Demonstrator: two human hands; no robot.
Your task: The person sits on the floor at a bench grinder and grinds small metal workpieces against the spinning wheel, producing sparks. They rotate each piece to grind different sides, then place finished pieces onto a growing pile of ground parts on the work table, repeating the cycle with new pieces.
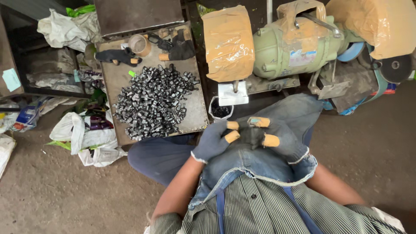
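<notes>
My two gloved hands meet over my lap, on a blue denim apron. My left hand wears a grey-blue glove with orange-taped fingertips, and its fingers lie against my right hand. My right hand wears a darker glove with orange tips, fingers spread. I cannot tell whether the left fingers pinch the right glove. Nothing else shows in either hand. Ahead to the left, a heap of small dark metal tube pieces lies on a flat metal tray.
A green bench grinder stands ahead, its wheel guards wrapped in brown tape. A small white cup of dark bits sits below it. Spare gloves and a tape roll lie on the tray's far end. Plastic bags lie at left.
</notes>
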